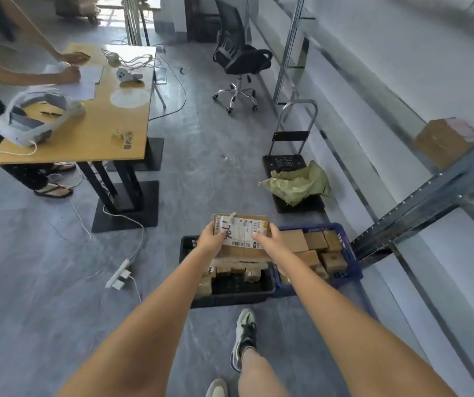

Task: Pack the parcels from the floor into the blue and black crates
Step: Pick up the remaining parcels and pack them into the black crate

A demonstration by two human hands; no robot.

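Left hand [211,239] and right hand [270,239] clasp opposite edges of 1 labelled cardboard parcel [240,233] above the black crate [230,296], beside the blue crate [347,253].

Count, head view. Crates: 2, one black [185,247] and one blue [341,233]. Hands on the lifted parcel [241,230]: 2, left hand [211,239] and right hand [270,239]. Parcels inside the crates: several, overlapping, exact number not readable. Chair [240,58]: 1. Trolley [293,144]: 1. Surface [109,116]: 1. Power strip [118,273]: 1.
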